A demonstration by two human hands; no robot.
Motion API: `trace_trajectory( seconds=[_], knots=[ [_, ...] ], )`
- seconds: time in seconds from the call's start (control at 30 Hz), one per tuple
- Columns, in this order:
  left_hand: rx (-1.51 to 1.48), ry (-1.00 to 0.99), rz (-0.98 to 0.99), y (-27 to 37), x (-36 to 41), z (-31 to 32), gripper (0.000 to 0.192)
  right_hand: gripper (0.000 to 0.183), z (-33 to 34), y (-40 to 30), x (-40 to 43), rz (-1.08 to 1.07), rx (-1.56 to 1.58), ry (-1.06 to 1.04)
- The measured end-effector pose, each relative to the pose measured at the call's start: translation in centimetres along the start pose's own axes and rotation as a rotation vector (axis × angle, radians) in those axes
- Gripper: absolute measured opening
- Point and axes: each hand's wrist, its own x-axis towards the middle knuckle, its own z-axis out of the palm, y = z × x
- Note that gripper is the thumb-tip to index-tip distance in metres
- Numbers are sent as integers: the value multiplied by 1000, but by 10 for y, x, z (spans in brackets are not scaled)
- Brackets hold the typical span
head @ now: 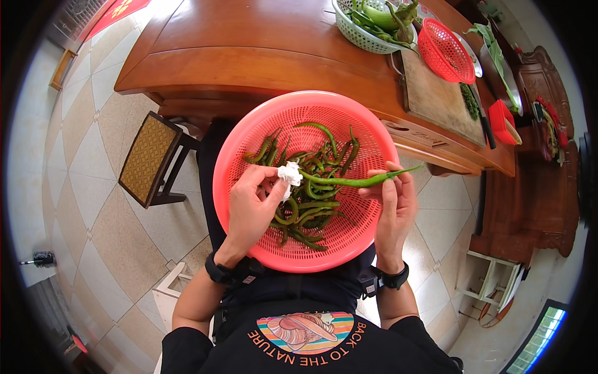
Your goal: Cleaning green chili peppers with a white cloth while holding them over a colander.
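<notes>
A pink perforated plastic basket (306,265) rests on my lap. Several long green chili peppers (322,205) lie in a loose heap inside it. Above the heap, my right hand (396,205) grips one long bright green chili pepper (350,181) near its stem end, which points right. My left hand (254,196) pinches a crumpled white tissue (290,174) between thumb and fingers. The tissue is at the left end of that pepper; whether it touches the tip is hard to tell.
Ahead stands a brown wooden table (261,56). On it are a pale green basket of vegetables (348,35), a red basket (444,51), a cutting board (432,89) and a knife (487,126) with a dark handle. A stool (150,159) with a woven seat stands to the left.
</notes>
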Motion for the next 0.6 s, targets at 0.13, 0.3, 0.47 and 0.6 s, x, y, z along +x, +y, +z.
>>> trace_trajectory(
  seconds=[0.13,0.3,0.47,0.6],
  knots=[
    [40,-58,146,19,-3,8,14,25,11,-1,-8,27,-13,-148],
    [152,-64,80,16,-3,13,16,20,15,-5,-10,25,22,-185],
    [181,-94,32,10,-3,8,18,18,10,2,-9,46,10,-174],
    [140,-66,66,-2,-4,8,16,16,7,9,-6,17,-116,-148]
  ],
)
